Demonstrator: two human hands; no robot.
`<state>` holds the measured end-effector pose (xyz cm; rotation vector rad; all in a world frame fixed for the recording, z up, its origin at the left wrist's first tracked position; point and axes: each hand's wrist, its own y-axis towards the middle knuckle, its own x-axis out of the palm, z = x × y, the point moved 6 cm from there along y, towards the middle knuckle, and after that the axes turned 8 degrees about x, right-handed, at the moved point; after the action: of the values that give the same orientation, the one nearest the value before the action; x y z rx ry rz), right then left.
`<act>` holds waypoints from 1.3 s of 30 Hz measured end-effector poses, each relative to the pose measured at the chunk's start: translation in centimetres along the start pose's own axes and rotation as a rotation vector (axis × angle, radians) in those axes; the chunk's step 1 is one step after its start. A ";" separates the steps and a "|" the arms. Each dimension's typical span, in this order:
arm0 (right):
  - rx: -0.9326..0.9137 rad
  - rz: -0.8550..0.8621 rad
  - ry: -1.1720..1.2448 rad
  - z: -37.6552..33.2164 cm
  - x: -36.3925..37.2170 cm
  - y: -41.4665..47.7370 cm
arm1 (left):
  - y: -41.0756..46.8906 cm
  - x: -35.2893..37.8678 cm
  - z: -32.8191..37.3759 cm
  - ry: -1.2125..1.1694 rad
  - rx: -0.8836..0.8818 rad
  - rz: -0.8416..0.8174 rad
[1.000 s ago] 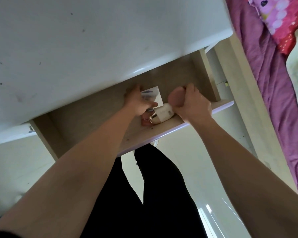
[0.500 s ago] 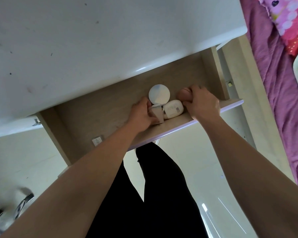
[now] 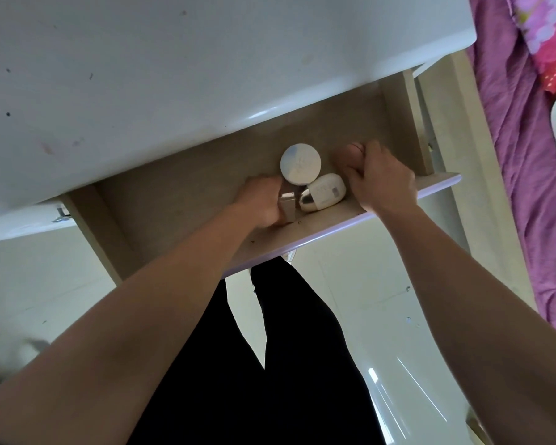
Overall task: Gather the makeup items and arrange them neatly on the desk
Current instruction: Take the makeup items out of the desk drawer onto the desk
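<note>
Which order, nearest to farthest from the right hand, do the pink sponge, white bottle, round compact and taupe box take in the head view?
1. pink sponge: held in the right hand, at the drawer's right.
2. white bottle: lying just left of that hand.
3. round compact: further left, toward the back.
4. taupe box: farthest left, gripped by the left hand.

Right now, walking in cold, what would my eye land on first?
Two bare arms reach into an open wooden drawer under the white desk top: the left hand grips a small tan box, and the right hand holds a pinkish rounded item. Between them lie a round white compact and a white bottle with a gold cap. At the far right, a bright purple bedspread draws the eye too.
</note>
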<state>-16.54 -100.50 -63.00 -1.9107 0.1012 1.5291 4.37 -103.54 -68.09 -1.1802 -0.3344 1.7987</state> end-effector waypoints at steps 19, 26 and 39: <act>-0.157 -0.755 0.257 -4.6 5.1 -0.4 | -5.6 1.8 -6.3 -0.381 -0.314 0.203; -0.176 -0.645 0.277 -5.7 4.6 -2.1 | -8.4 0.5 -6.4 -0.471 -0.307 0.357; -0.022 -0.504 0.948 -15.7 -6.0 -10.3 | -22.1 -14.9 -9.1 -0.683 -0.194 0.766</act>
<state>-0.62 -103.22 -51.73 -2.2910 0.0105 0.2317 25.61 -106.06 -49.83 -0.8260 -0.4929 2.8953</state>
